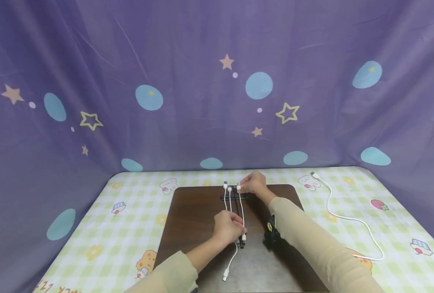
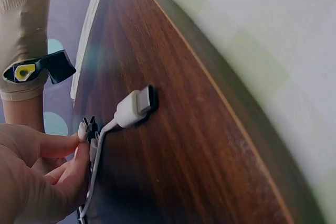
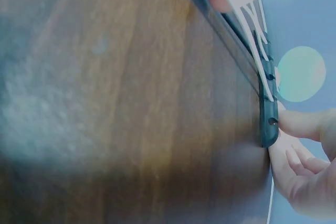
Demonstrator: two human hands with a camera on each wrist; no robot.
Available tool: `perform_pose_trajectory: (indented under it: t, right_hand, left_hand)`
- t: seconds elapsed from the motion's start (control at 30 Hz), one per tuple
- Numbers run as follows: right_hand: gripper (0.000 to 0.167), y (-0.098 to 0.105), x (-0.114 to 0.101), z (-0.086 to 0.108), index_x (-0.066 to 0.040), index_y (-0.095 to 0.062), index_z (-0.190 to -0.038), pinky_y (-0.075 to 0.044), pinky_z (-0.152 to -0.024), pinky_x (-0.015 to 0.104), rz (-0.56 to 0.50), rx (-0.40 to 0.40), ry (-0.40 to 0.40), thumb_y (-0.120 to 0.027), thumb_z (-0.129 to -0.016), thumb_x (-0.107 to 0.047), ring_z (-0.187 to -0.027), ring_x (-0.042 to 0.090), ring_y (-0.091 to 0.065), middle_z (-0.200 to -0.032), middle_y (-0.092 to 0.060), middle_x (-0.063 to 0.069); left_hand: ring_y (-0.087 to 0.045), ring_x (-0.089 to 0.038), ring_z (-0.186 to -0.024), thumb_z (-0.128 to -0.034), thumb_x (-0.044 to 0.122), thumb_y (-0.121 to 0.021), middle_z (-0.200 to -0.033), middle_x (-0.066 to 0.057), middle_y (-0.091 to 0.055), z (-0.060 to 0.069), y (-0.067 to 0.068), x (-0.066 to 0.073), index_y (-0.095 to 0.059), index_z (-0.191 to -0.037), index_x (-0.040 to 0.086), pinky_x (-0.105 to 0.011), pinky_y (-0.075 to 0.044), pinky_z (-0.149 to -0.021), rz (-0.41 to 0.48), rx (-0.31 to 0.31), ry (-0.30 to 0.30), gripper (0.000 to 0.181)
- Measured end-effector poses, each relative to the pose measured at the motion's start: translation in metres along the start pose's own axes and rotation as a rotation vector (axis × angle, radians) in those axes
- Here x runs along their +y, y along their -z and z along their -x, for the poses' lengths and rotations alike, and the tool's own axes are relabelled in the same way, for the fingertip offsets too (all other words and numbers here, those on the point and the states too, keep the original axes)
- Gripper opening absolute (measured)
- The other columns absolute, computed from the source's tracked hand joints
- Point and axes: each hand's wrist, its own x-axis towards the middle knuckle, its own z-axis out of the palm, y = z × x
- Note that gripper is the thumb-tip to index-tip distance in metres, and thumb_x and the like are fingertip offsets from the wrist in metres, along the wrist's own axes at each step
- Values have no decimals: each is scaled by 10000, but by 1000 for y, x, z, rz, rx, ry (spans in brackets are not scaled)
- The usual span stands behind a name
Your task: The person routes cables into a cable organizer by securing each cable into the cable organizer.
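Several white USB cables (image 1: pixel 243 211) run lengthwise over a dark brown board, through the slots of a black cable holder (image 3: pixel 269 109) at its far end. My right hand (image 1: pixel 254 183) holds the rightmost white cable by its USB plug (image 1: pixel 238 186), just beyond the holder. In the right wrist view, that thumb is close beside the holder. Nearer me, my left hand (image 1: pixel 228 227) pinches the same cable by its lower end between thumb and fingertips. A loose white connector (image 2: pixel 131 109) lies on the board beside the left hand. Something thin and black runs beneath the white cables.
The brown board (image 1: pixel 195 228) lies on a checked tablecloth (image 1: pixel 107 211) with cartoon prints. Another white cable (image 1: pixel 343 217) curves over the cloth on the right. Behind the table hangs a purple curtain (image 1: pixel 202 122) with stars and blue ovals.
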Motion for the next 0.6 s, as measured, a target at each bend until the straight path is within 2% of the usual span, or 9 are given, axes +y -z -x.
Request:
perform_pose_trajectory:
  t: [0.2,0.3,0.37,0.43,0.53,0.6]
  right_hand:
    - [215,0,-1,6,-68,-775,-790,-540,-927,337,-31,21,-17,-889,-619,-130,-808,193,-687,-773,-763,57]
    - [197,2,0,8,-69,-774,-798,-535,-930,330,-31,26,-16,-870,-637,-127,-810,200,-684,-779,-762,58]
    - [200,5,2,8,-62,-773,-811,-553,-874,288,-46,22,-12,-861,-641,-121,-766,175,-693,-772,-762,61]
    - [223,9,5,7,-39,-766,-851,-574,-762,241,-95,3,-16,-851,-655,-104,-674,111,-688,-777,-762,78]
    - [250,14,9,7,10,-746,-925,-584,-616,199,-210,-23,-31,-819,-698,-65,-565,58,-672,-802,-761,117]
    - [273,19,11,8,38,-727,-978,-589,-595,197,-278,-36,-33,-794,-729,-48,-549,31,-655,-843,-760,142]
  left_hand:
    - [-655,-118,-562,-645,-6,-801,-619,-114,-712,2,0,3,-723,-763,-59,-234,-540,-553,-80,37,-24,151]
    - [-668,-137,-586,-644,10,-805,-627,-113,-717,4,4,6,-725,-780,-60,-257,-552,-586,-91,41,-26,172]
    - [-671,-134,-588,-647,18,-803,-643,-112,-725,5,7,8,-727,-791,-53,-242,-543,-572,-85,34,-20,178]
    - [-678,-138,-573,-661,11,-789,-666,-120,-732,5,9,9,-719,-816,-61,-225,-534,-537,-54,14,-5,184]
    - [-673,-110,-578,-702,19,-767,-710,-127,-741,4,11,10,-712,-861,-60,-190,-514,-527,-11,-22,8,186]
    - [-674,-99,-603,-726,29,-751,-745,-132,-747,2,12,10,-708,-886,-54,-185,-513,-546,11,-42,7,185]
